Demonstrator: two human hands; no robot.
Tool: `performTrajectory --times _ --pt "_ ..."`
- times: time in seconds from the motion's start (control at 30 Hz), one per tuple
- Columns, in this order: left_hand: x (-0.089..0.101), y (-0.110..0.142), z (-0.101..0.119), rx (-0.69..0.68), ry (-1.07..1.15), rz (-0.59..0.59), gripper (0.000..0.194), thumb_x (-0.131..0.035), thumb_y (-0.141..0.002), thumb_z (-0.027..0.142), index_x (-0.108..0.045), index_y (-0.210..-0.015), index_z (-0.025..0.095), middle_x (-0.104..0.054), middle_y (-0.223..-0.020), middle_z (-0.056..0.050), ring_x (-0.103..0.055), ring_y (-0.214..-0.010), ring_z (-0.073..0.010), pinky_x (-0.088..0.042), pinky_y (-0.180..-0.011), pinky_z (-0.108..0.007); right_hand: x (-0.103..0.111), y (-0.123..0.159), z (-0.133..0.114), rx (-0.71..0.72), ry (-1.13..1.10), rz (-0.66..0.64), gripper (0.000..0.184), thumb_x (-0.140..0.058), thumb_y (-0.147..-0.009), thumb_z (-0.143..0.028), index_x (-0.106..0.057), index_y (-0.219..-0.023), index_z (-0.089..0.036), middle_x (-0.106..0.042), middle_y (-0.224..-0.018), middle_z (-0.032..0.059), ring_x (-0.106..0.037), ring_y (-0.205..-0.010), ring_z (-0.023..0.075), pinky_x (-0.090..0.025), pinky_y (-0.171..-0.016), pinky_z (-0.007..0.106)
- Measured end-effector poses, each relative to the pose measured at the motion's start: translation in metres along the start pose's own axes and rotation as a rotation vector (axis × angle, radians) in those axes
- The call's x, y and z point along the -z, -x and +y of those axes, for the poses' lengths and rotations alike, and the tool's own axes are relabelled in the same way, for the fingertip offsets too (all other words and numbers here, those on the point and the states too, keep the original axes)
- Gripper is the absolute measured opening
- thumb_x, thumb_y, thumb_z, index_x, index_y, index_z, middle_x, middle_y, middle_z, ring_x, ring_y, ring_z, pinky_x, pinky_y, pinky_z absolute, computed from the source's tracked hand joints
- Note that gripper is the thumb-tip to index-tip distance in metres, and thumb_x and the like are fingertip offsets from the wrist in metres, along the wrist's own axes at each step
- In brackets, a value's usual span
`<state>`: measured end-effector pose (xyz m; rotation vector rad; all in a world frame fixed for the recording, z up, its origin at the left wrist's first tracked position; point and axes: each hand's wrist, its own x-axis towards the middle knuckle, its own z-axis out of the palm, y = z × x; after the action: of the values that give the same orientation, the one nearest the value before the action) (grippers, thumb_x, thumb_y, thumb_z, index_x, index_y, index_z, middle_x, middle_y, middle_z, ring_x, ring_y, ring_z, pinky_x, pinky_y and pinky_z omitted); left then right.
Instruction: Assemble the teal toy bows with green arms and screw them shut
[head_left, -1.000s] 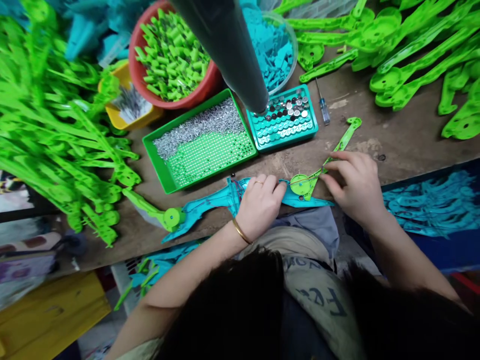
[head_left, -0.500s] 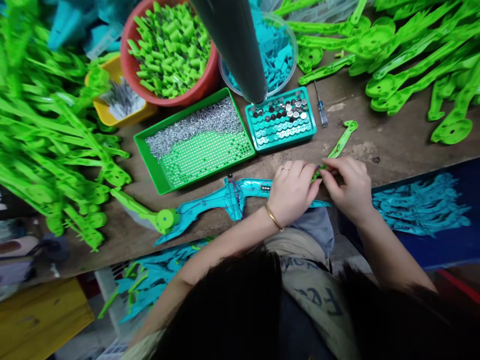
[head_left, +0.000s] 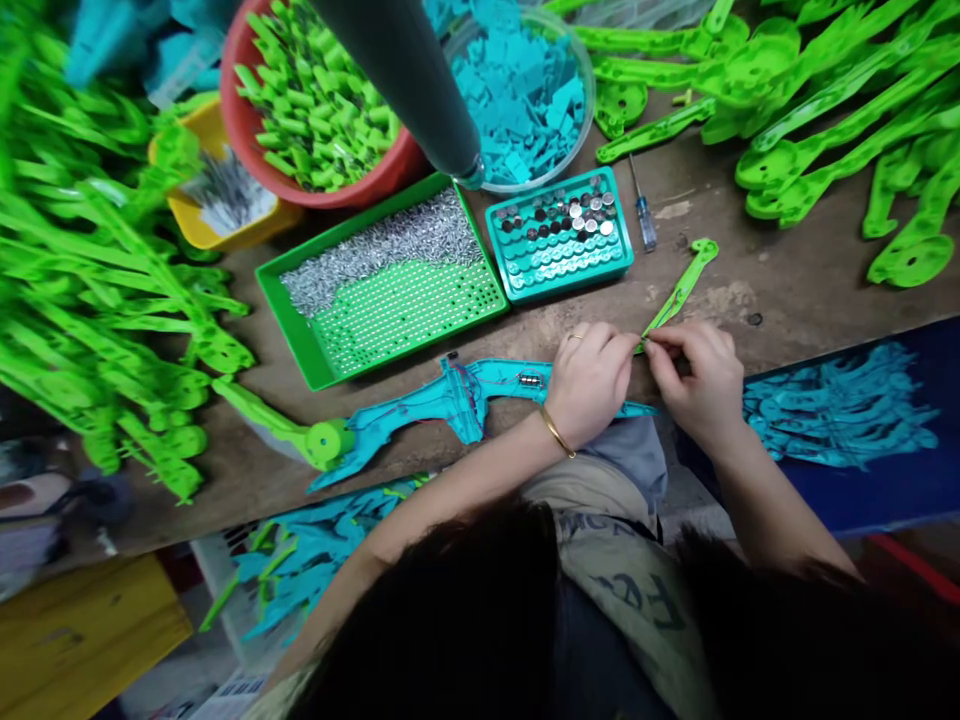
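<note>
A slim green plastic arm lies slanted on the bench, with thin wires along it. My left hand is closed, thumb and fingers pinching its lower end. Fingertips of my right hand pinch at the same end, close beside the left ones; exactly what sits between them is too small to make out. Partly behind my left hand is a blue bow-shaped plastic shell with red wires and a small stack of button cells. A green arm with a round hub joins the shell's left end.
Beyond my hands stand a green tray of screws, a teal tray of button cells and a screwdriver. A grey post rises between the red tub and clear tub. Green parts heap at left.
The view has shifted slightly. My left fingers have drawn back a little from the green arm, leaving more of it showing. Both hands stay at its lower end.
</note>
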<state>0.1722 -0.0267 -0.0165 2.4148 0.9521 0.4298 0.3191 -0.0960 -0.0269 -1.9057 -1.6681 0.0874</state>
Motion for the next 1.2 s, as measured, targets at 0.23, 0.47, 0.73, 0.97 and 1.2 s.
performTrajectory --times 0.23,0.47,0.73,0.97,1.2 --pt "-0.001 0.001 0.000 0.001 0.017 0.016 0.025 -0.043 -0.099 0.022 -0.067 -0.104 0.016 -0.066 -0.093 -0.007 -0.055 -0.091 -0.0203 -0.043 -0.083 -0.033 0.000 0.004 -0.001 0.004 -0.011 0.006 0.006 -0.058 -0.091 -0.025 -0.063 -0.090 -0.022 -0.069 -0.080 0.0015 -0.064 -0.075 0.0169 -0.044 -0.074 0.033" --pt "-0.002 0.001 0.000 0.017 0.002 -0.015 0.028 -0.040 -0.100 0.024 -0.066 -0.104 0.016 -0.065 -0.092 -0.008 -0.055 -0.090 -0.0211 -0.043 -0.082 -0.034 -0.004 0.007 -0.002 0.003 0.045 0.037 0.005 -0.058 -0.088 -0.020 -0.061 -0.090 -0.023 -0.068 -0.079 0.0015 -0.063 -0.077 0.0188 -0.042 -0.076 0.035" --pt "0.000 0.002 0.001 -0.002 -0.018 -0.028 0.029 -0.039 -0.100 0.024 -0.066 -0.105 0.016 -0.063 -0.093 -0.008 -0.054 -0.091 -0.0213 -0.043 -0.082 -0.034 -0.015 0.011 -0.004 -0.010 0.123 0.107 0.006 -0.054 -0.088 -0.018 -0.058 -0.088 -0.023 -0.065 -0.077 0.0018 -0.059 -0.076 0.0190 -0.039 -0.075 0.035" --pt "0.000 0.000 0.000 0.004 -0.013 -0.051 0.029 -0.038 -0.100 0.023 -0.066 -0.104 0.015 -0.063 -0.094 -0.009 -0.055 -0.091 -0.0219 -0.044 -0.083 -0.035 -0.006 0.007 -0.002 -0.044 0.069 -0.015 0.008 -0.056 -0.089 -0.023 -0.061 -0.096 -0.023 -0.068 -0.082 0.0023 -0.062 -0.079 0.0193 -0.041 -0.075 0.035" --pt "0.000 0.000 -0.001 -0.004 -0.024 -0.046 0.029 -0.038 -0.100 0.023 -0.066 -0.104 0.015 -0.064 -0.094 -0.009 -0.055 -0.091 -0.0217 -0.044 -0.083 -0.034 0.005 0.005 -0.004 0.054 0.142 -0.020 0.010 -0.058 -0.092 -0.027 -0.064 -0.098 -0.021 -0.070 -0.085 0.0039 -0.064 -0.081 0.0193 -0.042 -0.074 0.034"
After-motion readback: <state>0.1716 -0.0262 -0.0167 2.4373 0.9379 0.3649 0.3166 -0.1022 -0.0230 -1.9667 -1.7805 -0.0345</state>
